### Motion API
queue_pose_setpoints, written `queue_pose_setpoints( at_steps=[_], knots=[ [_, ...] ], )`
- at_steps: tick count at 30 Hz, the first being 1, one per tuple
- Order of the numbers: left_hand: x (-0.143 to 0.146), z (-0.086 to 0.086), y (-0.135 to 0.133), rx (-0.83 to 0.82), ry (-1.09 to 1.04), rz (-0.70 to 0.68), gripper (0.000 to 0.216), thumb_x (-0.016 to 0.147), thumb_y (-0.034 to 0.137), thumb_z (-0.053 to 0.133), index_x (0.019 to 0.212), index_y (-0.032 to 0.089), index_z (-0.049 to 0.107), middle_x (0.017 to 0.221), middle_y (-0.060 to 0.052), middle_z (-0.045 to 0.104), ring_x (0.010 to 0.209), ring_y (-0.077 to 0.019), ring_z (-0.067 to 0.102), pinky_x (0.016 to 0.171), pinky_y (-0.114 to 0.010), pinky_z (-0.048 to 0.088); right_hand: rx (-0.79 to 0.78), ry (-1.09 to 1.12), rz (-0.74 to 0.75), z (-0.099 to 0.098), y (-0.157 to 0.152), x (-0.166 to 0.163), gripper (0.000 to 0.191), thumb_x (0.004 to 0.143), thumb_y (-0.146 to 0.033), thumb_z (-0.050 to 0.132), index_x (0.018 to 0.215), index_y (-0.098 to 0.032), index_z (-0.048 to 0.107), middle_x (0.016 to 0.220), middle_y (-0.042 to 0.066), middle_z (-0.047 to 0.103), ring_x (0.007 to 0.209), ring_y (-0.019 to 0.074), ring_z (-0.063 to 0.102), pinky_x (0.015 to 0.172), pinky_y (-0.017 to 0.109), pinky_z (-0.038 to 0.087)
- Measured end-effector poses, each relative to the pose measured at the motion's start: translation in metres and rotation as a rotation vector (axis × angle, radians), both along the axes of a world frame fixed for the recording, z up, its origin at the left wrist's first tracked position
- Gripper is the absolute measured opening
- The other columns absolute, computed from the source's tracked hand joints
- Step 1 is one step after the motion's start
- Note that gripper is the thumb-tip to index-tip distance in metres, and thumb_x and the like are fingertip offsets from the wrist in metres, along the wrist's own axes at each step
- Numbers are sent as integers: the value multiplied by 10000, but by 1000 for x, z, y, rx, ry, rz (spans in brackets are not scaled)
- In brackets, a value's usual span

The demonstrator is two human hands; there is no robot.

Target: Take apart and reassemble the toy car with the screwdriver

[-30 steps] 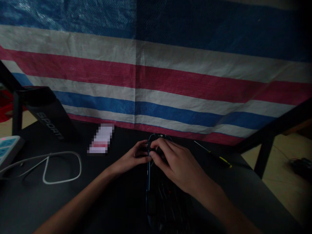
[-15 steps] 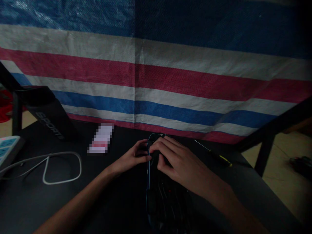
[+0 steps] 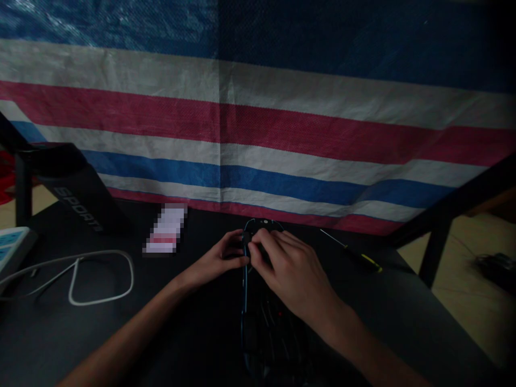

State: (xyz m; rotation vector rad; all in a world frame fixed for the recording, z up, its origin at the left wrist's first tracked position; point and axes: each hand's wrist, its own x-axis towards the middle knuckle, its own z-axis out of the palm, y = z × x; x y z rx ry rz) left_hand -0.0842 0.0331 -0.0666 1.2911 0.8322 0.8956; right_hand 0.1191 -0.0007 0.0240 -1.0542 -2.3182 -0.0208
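Table (image 3: 387, 317), black and dim, fills the foreground. Toy car (image 3: 244, 290) lies on it, dark, blue along its left edge, near end lost in shadow; small red dot (image 3: 280, 313) on its body. Bare forearms run up either side of the car. Left hand (image 3: 221, 257) at the car's left edge, toward its far end: thumb and fingers apart, tips against the car; whether gripping or only resting, cannot tell. Right hand (image 3: 288, 260) over the car's far end, fingers bent, thumb and forefinger close together; cannot tell if they pinch anything. Car is partly beneath the right hand, just beside the left.

Left of the car: looped white cable (image 3: 92, 302), power strip (image 3: 12, 244) at the view's edge, a pale flat thing (image 3: 166, 228) blurred out, then a black bottle (image 3: 68, 185) lettered SPORTS. Right of the car: screwdriver (image 3: 363, 259), yellow and black handle. Beyond the car: sheet (image 3: 258, 126) striped blue, white and red; pale floor (image 3: 459, 274) off to its right.
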Motion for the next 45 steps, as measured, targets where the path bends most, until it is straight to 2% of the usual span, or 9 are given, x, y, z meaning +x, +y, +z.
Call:
queue_pose_setpoints(
  at_steps=[7,12,14,17,21,25,29,39,45],
  knots=[
    [3,-3,1,-5,-9,-18,744,851,345,835,1493,250,472,1543,-151,489,1366,-328,528,1197,-575,347,-155,-33,163,14,3,18,183,1005,-133,461,1144,-210,550,1121,72,685,1082,232,649,958,414,523],
    [2,-5,3,5,-35,-29,738,840,365,843,1473,255,478,1563,-155,461,1359,-332,531,1191,-569,350,-166,0,40,8,1,11,128,1079,-279,444,1050,-227,557,961,36,704,884,222,685,836,411,544],
    [1,-6,3,-6,-31,-28,733,838,362,846,1467,256,485,1556,-151,468,1327,-324,553,1178,-569,367,-151,14,80,8,1,11,87,1038,-199,478,1085,-220,549,1022,50,704,948,220,682,877,402,539],
    [1,-7,2,-12,-5,-7,715,832,356,852,1454,263,512,1548,-138,479,1299,-316,566,1178,-576,364,-167,20,142,12,0,14,249,941,-130,552,1176,-214,540,1118,62,695,1057,225,661,946,398,520],
    [0,-9,1,-17,-22,-4,743,834,354,852,1480,292,490,1567,-128,471,1336,-318,548,1198,-581,335,-191,-25,98,12,0,16,103,1004,-234,544,1099,-226,584,942,18,708,877,216,668,837,398,524],
    [1,-10,2,-1,-15,12,739,826,342,863,1469,281,505,1549,-131,486,1368,-326,523,1205,-581,330,-146,-14,158,9,3,18,193,949,-149,569,1128,-217,590,1101,45,712,1032,230,652,972,431,488],
    [1,-10,2,-8,-25,-2,730,840,335,853,1476,284,499,1556,-135,481,1354,-321,540,1195,-582,351,-134,-24,125,9,5,19,78,1000,-188,537,1011,-217,609,921,20,702,860,203,640,879,411,500],
    [1,-13,5,0,-25,-11,726,829,344,859,1463,277,513,1516,-134,519,1327,-319,560,1194,-595,343,-163,-4,169,10,2,18,251,973,-142,540,1212,-215,562,1120,69,716,1020,231,656,955,434,505],
    [1,-11,3,-8,-28,-2,750,834,337,857,1483,277,487,1548,-132,493,1361,-312,535,1214,-567,327,-120,-61,143,13,2,18,107,1010,-168,521,1075,-214,592,968,39,709,903,219,647,897,426,482]
  ],
)
